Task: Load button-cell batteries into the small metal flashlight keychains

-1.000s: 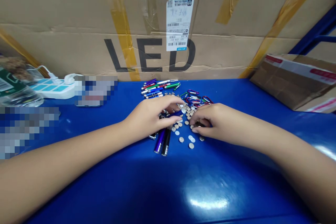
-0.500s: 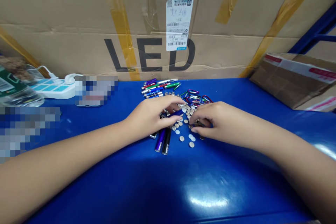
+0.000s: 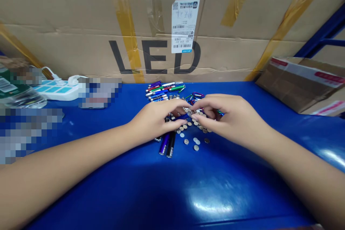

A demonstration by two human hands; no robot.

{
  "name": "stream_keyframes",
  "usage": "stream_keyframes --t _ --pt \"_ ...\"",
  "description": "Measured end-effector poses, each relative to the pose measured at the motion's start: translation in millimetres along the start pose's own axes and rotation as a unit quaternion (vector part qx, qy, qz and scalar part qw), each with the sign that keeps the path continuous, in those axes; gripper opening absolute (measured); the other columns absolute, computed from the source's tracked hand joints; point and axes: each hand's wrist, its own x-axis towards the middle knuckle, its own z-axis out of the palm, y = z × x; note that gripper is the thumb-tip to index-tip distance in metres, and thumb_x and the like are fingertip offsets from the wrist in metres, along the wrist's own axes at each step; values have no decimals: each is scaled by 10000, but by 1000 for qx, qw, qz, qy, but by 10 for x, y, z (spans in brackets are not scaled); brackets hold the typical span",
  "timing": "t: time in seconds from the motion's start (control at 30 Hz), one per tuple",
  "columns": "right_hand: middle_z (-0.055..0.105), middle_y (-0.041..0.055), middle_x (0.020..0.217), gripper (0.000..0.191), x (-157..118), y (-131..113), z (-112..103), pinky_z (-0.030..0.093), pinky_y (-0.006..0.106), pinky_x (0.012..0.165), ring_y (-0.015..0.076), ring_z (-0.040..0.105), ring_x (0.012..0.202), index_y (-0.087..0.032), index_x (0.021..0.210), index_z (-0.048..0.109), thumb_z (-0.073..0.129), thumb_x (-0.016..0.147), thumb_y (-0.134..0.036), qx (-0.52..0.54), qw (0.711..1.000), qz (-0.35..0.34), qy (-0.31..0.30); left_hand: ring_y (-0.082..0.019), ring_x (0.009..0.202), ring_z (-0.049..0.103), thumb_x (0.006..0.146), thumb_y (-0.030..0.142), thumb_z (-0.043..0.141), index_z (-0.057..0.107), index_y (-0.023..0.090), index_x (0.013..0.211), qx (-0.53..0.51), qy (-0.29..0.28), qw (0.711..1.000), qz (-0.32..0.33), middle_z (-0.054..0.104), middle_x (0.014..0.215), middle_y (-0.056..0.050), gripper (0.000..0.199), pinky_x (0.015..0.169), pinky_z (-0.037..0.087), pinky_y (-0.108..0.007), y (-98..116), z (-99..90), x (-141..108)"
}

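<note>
My left hand (image 3: 157,120) rests at the middle of the blue table with its fingers around a small blue metal tube (image 3: 180,116), probably a mini flashlight. My right hand (image 3: 231,115) arches over a heap of silver button cells (image 3: 195,124), and its thumb and forefinger meet near my left fingertips. Whether those fingertips pinch anything is hidden. Just below my left hand lie a blue mini flashlight (image 3: 164,143) and a black one (image 3: 171,144). Beyond them is a row of slim coloured flashlights (image 3: 163,90). Coloured carabiners (image 3: 198,96) lie partly under my right hand.
The blue table (image 3: 205,190) ends at a large taped cardboard carton (image 3: 153,14) printed LED. A power strip (image 3: 56,91), a plastic bottle (image 3: 23,97) and blurred items stand at the left. A flattened cardboard box (image 3: 299,86) lies at the right.
My right hand has moved up and left, toward my left hand and over the carabiners. My left hand has barely moved. A few button cells near the front now show uncovered.
</note>
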Motion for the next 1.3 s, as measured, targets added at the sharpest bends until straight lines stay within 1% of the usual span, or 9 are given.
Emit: stream_keyframes --t 0.2,0.43,0.53,0.6,0.7,0.8,0.93,1.17,1.3 --pt "506 -39 542 139 7 32 98 351 247 576 116 483 554 -195 918 686 598 851 -280 32 999 -32 10 -102 875 671 852 281 614 572 221 1129 -8 5 1000 0 693 1010 25 286 801 504 -173 1 -1 -3" --pt "574 -13 666 197 0 37 95 385 239 574 120 518 590 -193 1015 631 587 857 -302 47 999 10 11 -121 821 674 833 308 641 584 207 1118 -18 47 998 -41 690 1001 0 308 758 532 -209 -5 -20 24" --pt "626 35 807 98 57 49 139 417 261 662 151 570 737 -186 894 641 565 855 -234 21 1000 -6 -4 -130 817 668 821 285 645 595 187 1091 -38 73 994 -76 688 980 -14 292 741 541 -223 -24 -28 51" --pt "631 47 828 89 134 50 196 420 288 730 174 572 809 -182 821 645 564 848 -207 -8 998 -33 -45 -135 829 664 817 275 644 595 187 1090 -53 91 990 -99 687 969 -16 290 742 544 -231 -45 -31 66" --pt "614 56 814 93 264 41 295 416 323 765 189 554 800 -167 806 645 567 842 -204 -73 991 -55 -94 -137 850 658 823 276 636 588 202 1108 -66 116 984 -119 684 982 -15 298 757 544 -242 -83 -30 73" --pt "604 70 832 86 334 42 359 414 334 741 212 541 820 -156 838 642 557 824 -161 -132 986 -41 -90 -135 849 655 822 281 636 586 207 1112 -76 126 982 -121 680 987 -14 303 761 546 -247 -110 -24 68" --pt "606 78 866 119 310 40 396 412 339 754 221 536 865 -164 837 648 540 860 -209 -129 987 -46 -80 -139 838 655 816 274 637 593 197 1094 -83 120 983 -114 677 974 -18 291 761 550 -260 -115 -18 67" --pt "595 91 895 167 281 -66 558 425 344 770 211 542 847 -166 849 666 549 834 -284 -108 992 49 -46 -133 853 653 821 247 632 593 198 1093 -81 119 983 -116 680 992 -10 279 765 543 -243 -91 -21 62" --pt "587 81 854 122 296 -67 593 425 327 728 196 540 794 -163 764 621 532 787 -242 -98 993 61 -35 -134 834 654 815 248 633 598 190 1085 -73 112 985 -106 679 987 -15 278 755 544 -247 -80 -19 61"
